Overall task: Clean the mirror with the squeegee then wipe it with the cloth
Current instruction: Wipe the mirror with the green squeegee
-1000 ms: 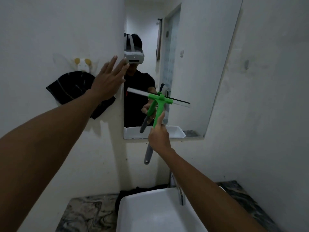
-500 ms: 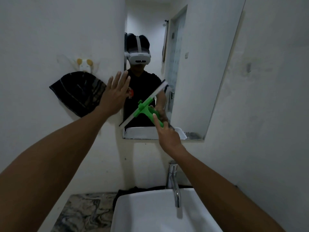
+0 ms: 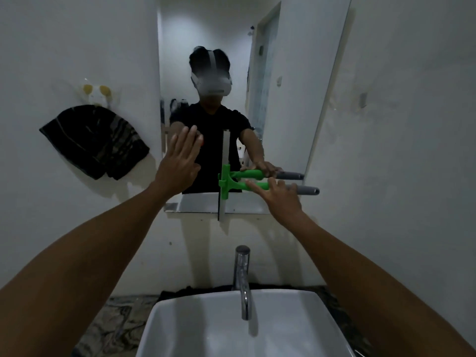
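A frameless wall mirror (image 3: 291, 73) hangs above the basin. My right hand (image 3: 280, 198) grips the green squeegee (image 3: 225, 186) by its green and grey handle, which points right. The blade stands vertical against the lower part of the glass, its bottom end past the mirror's lower edge. My left hand (image 3: 180, 161) is flat and open, fingers up, on the mirror's lower left edge. A dark striped cloth (image 3: 95, 143) hangs on the wall to the left of the mirror.
A white basin (image 3: 201, 328) with a chrome tap (image 3: 243, 279) sits below, on a marbled counter (image 3: 108, 328). White walls close in on the left and right. A small plastic hook (image 3: 96, 95) holds the cloth. The mirror reflects a person wearing a headset.
The squeegee has turned from a slanted blade to a vertical one, its handle now pointing right. My left hand stays raised at the mirror's left edge. The view has shifted right and down.
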